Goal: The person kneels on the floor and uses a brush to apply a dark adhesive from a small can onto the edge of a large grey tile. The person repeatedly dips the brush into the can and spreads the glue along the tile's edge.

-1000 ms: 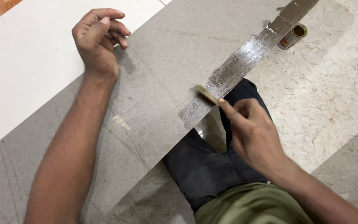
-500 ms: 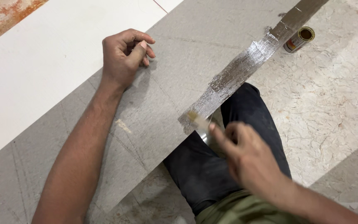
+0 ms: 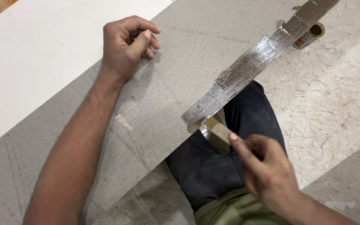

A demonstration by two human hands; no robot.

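A person sits on the floor with a large grey board lying across their lap, and I'll place everything else from that board. Along the board's near edge runs a wet, shiny strip of glue, brushed on in streaks from the upper right corner down to the point where the edge passes over the person's dark trousers.

The right hand is just off that edge, below the lower end of the wet strip. Its grip is closed on a small brush, pinched between thumb and fingertips, with the pale brush head pointing up at the board's edge and right beside the end of the strip. Whether the bristles are actually touching the board there I cannot tell.

The left hand rests on top of the board, toward its far side, well apart from the glue. Its fingers are curled into a loose fist with the thumb laid over them, and nothing shows in its grip; the forearm lies along the board's surface.

Beyond the board's far edge is a white sheet. Just past the board's upper right corner, a small open tin lies on the speckled floor.
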